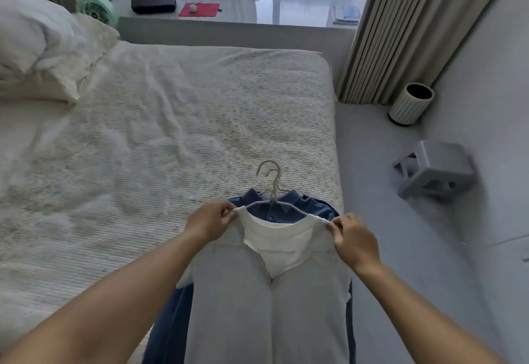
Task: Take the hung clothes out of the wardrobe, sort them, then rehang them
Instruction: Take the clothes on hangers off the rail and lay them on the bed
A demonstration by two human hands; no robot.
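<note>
A white zip-front garment (269,300) on a white hanger (273,192) lies at the near right corner of the bed (171,123). Under it lies a blue denim shirt (266,206) on its own hanger, with only the collar and side edges showing. My left hand (210,220) pinches the white garment's left shoulder at the hanger end. At the right shoulder, my right hand (353,237) pinches the fabric the same way. The wardrobe is out of view.
White pillows (37,49) lie at the bed's far left. On the floor to the right stand a grey plastic stool (435,172) and a ribbed white bin (410,104). A window ledge (257,11) at the back holds a black box, a red cloth and a green fan.
</note>
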